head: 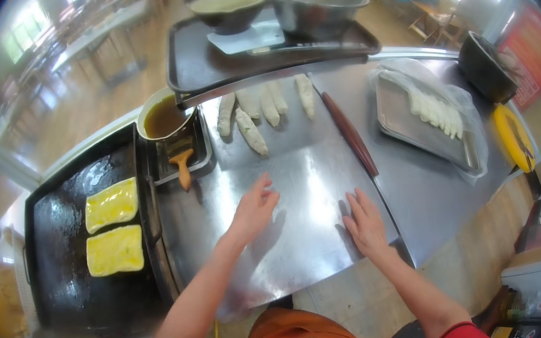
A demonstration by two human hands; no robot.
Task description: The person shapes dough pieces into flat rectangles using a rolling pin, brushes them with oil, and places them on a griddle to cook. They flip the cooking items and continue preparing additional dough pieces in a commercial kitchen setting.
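My left hand [254,209] hovers above the steel worktop [293,176] with nothing in it, its fingers loosely apart. Lower on the right, my right hand [366,224] is also without anything in it, fingers spread, at or just over the metal surface. Beyond my left hand lies a filled dough roll [251,133], nearer than several other dough rolls [269,107] at the back. A dark red wooden rolling pin [349,133] lies lengthwise to the right of the rolls, beyond my right hand.
Two yellow-coated dough rectangles [115,251] lie on the black griddle [70,304] at left. Beside it are a bowl of brown liquid [164,117] and a wooden-handled brush [184,170]. A plastic-covered tray [407,138] holds dough strips. Bowls [318,5] stand on a raised dark tray [211,71].
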